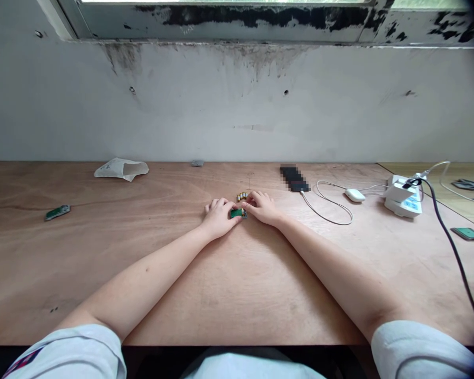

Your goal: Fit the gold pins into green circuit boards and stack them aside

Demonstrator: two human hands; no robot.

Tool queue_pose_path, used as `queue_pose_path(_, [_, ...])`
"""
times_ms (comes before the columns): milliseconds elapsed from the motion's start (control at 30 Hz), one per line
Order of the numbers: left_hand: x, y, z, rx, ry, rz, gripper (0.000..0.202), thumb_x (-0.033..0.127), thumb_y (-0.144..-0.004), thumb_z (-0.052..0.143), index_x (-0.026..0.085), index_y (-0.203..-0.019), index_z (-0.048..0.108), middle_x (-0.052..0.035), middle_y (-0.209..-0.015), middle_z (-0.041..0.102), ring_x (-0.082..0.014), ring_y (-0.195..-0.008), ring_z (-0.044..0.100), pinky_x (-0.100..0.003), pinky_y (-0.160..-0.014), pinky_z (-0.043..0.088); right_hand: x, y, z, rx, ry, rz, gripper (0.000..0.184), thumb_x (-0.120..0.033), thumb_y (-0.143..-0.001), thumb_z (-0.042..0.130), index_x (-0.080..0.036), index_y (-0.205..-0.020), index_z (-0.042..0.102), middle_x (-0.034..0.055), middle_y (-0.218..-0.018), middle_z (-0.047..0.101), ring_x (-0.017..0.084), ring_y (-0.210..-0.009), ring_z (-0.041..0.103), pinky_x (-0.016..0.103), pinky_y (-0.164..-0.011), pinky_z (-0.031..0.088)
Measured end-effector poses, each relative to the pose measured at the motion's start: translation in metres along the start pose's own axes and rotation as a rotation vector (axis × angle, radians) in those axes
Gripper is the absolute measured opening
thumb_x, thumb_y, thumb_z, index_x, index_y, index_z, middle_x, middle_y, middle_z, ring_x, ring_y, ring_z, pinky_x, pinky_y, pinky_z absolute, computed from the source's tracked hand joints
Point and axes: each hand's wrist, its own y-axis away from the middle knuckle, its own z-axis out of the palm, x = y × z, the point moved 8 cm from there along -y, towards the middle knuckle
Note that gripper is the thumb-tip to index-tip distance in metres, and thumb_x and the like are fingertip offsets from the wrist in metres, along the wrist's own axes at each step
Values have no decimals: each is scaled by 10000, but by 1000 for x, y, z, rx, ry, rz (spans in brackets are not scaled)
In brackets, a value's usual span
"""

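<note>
A small green circuit board (236, 213) with a yellowish part at its right end is held low over the table, at the middle of the head view. My left hand (218, 218) is closed around its left side, thumb along the near edge. At the board's right end, the thumb and fingers of my right hand (264, 207) are drawn together; whatever lies between them is too small to make out. Just beyond the board is a short row of small yellow-and-white cylinders (242, 196), close to the fingertips of both hands.
A second green board (57, 212) lies far left, a third (468, 234) far right. Along the wall are a crumpled white bag (121, 169) and a small grey packet (197, 163). A phone (295, 179), white cable, white case (355, 196) and power strip (403, 196) occupy the right.
</note>
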Motion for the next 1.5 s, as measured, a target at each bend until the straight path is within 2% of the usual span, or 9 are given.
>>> queue_pose_path(167, [-12,-3,-7,95,120,-74,239,440,-926,552,280,-1061,667,-47,-1117,633,-255,-1109,544,-414,-955,388,-6,4,2,-24,76,-22,389,-616,-926,477,-257,-1014,597,71,-1156,583,267,-1109,478,435,-970,366])
queue_pose_path(300, [-11,-4,-4,64,83,-59,143,395,-884,622,275,-925,688,-37,-1057,649,-270,-1122,532,-427,-956,374,-9,5,4,-58,116,-6,412,-625,-930,453,-283,-1103,604,90,-1223,547,297,-1172,443,469,-999,349])
queue_pose_path(500, [-7,-3,-2,37,60,-54,141,400,-881,626,276,-919,679,-35,-1053,661,-278,-1131,517,-443,-943,364,-4,-2,8,-172,164,84,523,-703,-883,454,-344,-1245,571,117,-1258,509,360,-1225,418,575,-1001,324])
queue_pose_path(800, [-8,-4,-3,32,55,-65,128,385,-878,625,273,-915,674,-37,-1059,667,-278,-1135,518,-439,-951,364,1,-5,11,-188,153,123,574,-761,-848,462,-306,-1159,621,128,-1199,538,355,-1185,457,566,-983,344])
queue_pose_path(900, [-7,-3,-3,25,42,-68,130,379,-879,620,268,-924,670,-45,-1069,667,-280,-1139,520,-441,-961,365,1,-1,7,-126,126,76,535,-726,-888,435,-286,-1122,631,113,-1175,564,319,-1161,476,523,-989,349])
queue_pose_path(1033, [-4,-2,-5,39,37,-61,149,353,-917,555,273,-936,679,-46,-1069,671,-273,-1139,527,-436,-967,371,-4,6,-4,-7,4,-57,465,-544,-1017,287,-241,-1126,623,89,-1168,603,246,-1126,503,414,-990,368])
queue_pose_path(1133, [-9,-3,-12,96,104,-78,205,291,-949,479,270,-941,683,-35,-1045,683,-240,-1087,564,-396,-950,400,-25,14,-9,26,-18,-275,407,-512,-996,410,-228,-1210,609,95,-1265,577,235,-1185,480,371,-1019,355])
queue_pose_path(1267, [-28,-4,-23,223,182,-201,178,235,-925,486,235,-909,664,-33,-1000,695,-211,-994,600,-342,-889,439,-54,27,4,-59,84,-512,372,-484,-948,553,-245,-1222,632,90,-1298,578,249,-1230,458,395,-1054,309])
queue_pose_path(1500, [-31,0,-27,259,128,-236,142,221,-893,515,233,-862,653,-34,-987,703,-230,-1019,595,-368,-896,421,-48,44,8,-73,132,-432,293,-322,-1013,435,-241,-1183,659,92,-1218,628,239,-1171,498,407,-1015,334])
